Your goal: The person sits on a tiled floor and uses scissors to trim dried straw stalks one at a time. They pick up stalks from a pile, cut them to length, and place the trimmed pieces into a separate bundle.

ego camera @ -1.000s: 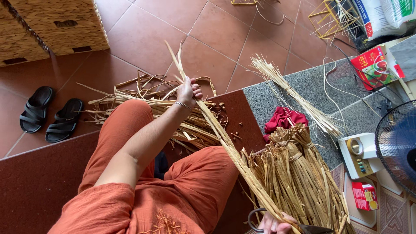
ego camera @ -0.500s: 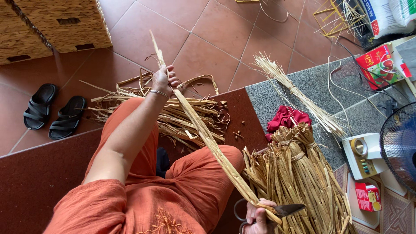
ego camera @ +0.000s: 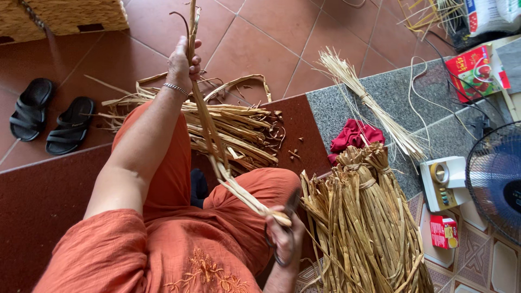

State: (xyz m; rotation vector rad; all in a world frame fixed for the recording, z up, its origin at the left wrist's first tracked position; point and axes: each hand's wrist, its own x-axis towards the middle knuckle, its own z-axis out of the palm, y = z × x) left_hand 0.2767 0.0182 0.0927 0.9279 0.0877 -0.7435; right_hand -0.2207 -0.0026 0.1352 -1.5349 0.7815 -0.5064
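While gripped by both hands, straw bundle (ego camera: 217,146).

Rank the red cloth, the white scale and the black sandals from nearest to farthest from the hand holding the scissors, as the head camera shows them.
From the right hand with the scissors:
1. Red cloth, on the grey stone beyond the tied bundles.
2. White scale, past the bundles, beside the fan; only a little farther than the cloth.
3. Black sandals, far across on the red tiles, clearly farthest.

A home floor used as a craft spot: terracotta tiles (ego camera: 260,38), black sandals (ego camera: 51,122) at the left edge, woven baskets (ego camera: 65,13) top left, a fan (ego camera: 496,179) at right, and bundled dried straw (ego camera: 369,222).
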